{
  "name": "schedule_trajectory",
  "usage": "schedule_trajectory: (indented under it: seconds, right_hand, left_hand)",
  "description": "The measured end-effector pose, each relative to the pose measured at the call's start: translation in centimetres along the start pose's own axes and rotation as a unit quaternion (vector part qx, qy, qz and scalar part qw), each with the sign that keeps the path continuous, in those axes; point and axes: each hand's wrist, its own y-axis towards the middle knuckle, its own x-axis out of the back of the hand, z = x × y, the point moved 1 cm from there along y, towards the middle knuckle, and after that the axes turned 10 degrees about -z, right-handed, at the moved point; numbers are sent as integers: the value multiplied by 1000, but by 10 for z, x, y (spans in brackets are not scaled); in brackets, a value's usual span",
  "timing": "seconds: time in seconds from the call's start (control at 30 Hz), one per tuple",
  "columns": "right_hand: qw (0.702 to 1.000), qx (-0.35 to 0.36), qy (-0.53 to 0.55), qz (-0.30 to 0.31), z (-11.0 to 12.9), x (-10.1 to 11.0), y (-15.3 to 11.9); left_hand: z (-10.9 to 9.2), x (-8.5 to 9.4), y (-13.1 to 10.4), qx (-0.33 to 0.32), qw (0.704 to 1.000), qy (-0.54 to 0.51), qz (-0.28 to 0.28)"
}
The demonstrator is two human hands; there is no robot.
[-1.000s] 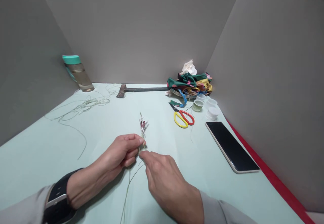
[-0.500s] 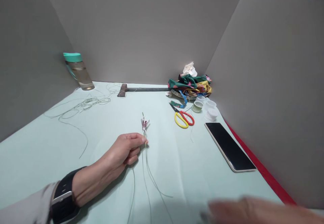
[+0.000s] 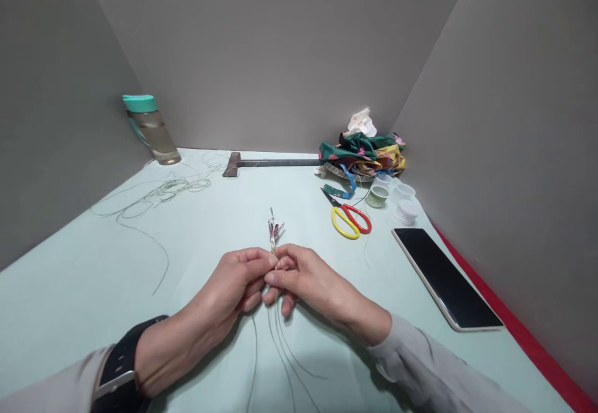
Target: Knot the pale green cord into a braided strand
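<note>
Both hands meet at the middle of the table over a small knotted cord piece (image 3: 275,231) with white and dark red parts at its upper end. My left hand (image 3: 240,276), with a dark watch on the wrist, pinches the cords just below that piece. Against it, my right hand (image 3: 306,276) has its thumb and fingers bent around the same cords; its exact grip is partly hidden. Several thin pale green cords (image 3: 283,344) trail from under the fingers toward the near edge.
Scissors (image 3: 348,217) with yellow and red handles lie right of centre. Beyond are small clear tubs (image 3: 377,196), crumpled colourful fabric (image 3: 364,151) and a hammer-like tool (image 3: 275,163). A phone (image 3: 443,279) lies at right; loose cord (image 3: 163,195) and a bottle (image 3: 156,132) at left.
My right hand has come in from the lower right and joined the left at the cords. My left hand keeps its pinch. The whole view has shifted slightly.
</note>
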Motion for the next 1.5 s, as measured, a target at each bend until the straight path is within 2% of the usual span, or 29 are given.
schedule_trajectory:
  seconds: [0.07, 0.3, 0.5, 0.63, 0.87, 1.07, 1.2, 1.5]
  right_hand:
    - [1000, -6, 0, -5, 1, 1, -4]
    - [994, 24, -32, -101, 3, 4, -10]
    - [991, 29, -56, -121, 3, 4, -8]
    - [989, 31, -59, -131, 2, 1, -9]
    - [988, 14, -67, -139, 0, 0, -9]
    - [988, 6, -76, -131, 2, 1, -9]
    - [988, 10, -81, -130, 0, 1, -9]
    - [989, -4, -81, -126, -1, 1, -5]
  left_hand:
    - [1, 1, 0, 3, 1000, 15, -4]
    - [1, -5, -8, -35, 994, 75, -70]
    - [-2, -7, -13, -65, 983, 130, -116]
    - [-3, -7, -17, -69, 980, 137, -125]
    - [2, -4, -21, -40, 992, 56, -104]
    - [-2, -11, -29, -37, 991, -23, -123]
    - [-5, -13, -29, -33, 989, -42, -136]
    - [-2, -7, -29, -7, 990, -72, -118]
